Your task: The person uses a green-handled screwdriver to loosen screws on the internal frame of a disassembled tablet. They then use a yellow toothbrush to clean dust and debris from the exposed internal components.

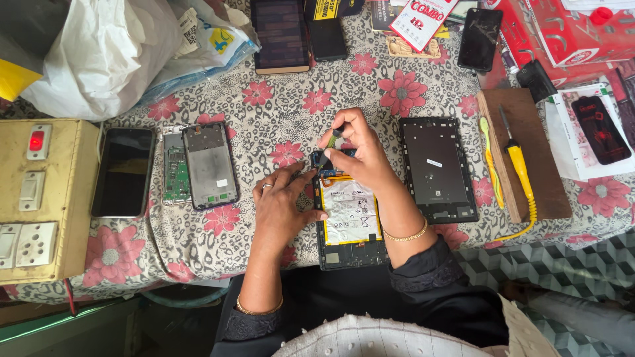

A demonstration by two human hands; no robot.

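Head view: the right hand [360,149] is pinching a small green-handled tool [329,144], probably a screwdriver, closed around it, at the top edge of the opened tablet [349,221] on the tabletop [278,112]; the left hand [281,201], fingers loosely spread and gripping nothing, is bracing the tablet's side. Keeping the tip upright and the brace firm seems wise.

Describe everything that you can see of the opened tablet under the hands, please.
The opened tablet lies flat on the flowered cloth, its back cover off and its long side pointing away from the person. A dark frame holds a large white battery with yellow edging; a small blue part shows at the top. The left hand rests on its left edge. The right hand holds a thin green-handled tool with its tip at the top end. The forearm hides part of its right side.
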